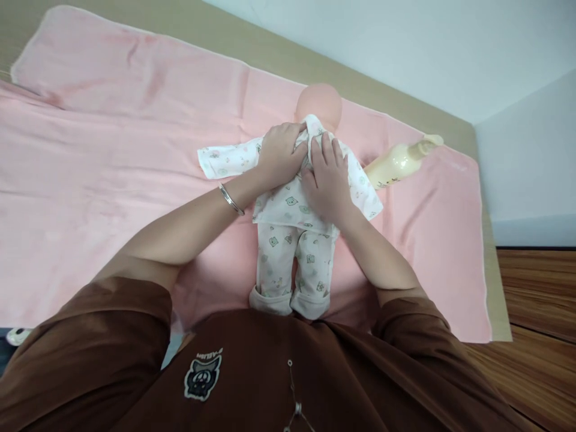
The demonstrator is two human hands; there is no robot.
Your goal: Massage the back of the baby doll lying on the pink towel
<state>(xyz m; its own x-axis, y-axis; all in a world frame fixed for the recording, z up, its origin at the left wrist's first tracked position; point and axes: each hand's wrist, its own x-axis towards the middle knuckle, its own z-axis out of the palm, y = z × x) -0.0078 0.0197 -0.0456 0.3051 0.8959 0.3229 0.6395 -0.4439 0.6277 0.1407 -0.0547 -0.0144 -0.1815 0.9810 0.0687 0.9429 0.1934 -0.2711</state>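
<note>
A baby doll with a bald head (318, 105) lies on its back or front, which I cannot tell, dressed in a white printed shirt (288, 203) and matching printed trousers (275, 258). My left hand (281, 155) rests on the upper shirt beside the collar, thumb apart from the fingers. Flat on the other side of the chest is my right hand (329, 177), its fingers spread over the cloth. The shirt's sleeves (227, 161) stretch out to both sides. Rolled cuffs (310, 305) end the trouser legs, close to my body.
Under the doll spreads a creased pink blanket (112, 150) on a pale tabletop (499, 300). A cream pump bottle (398, 163) lies beside the right-hand sleeve. Behind the table is a white wall (405, 54); wooden flooring (535, 294) shows at right.
</note>
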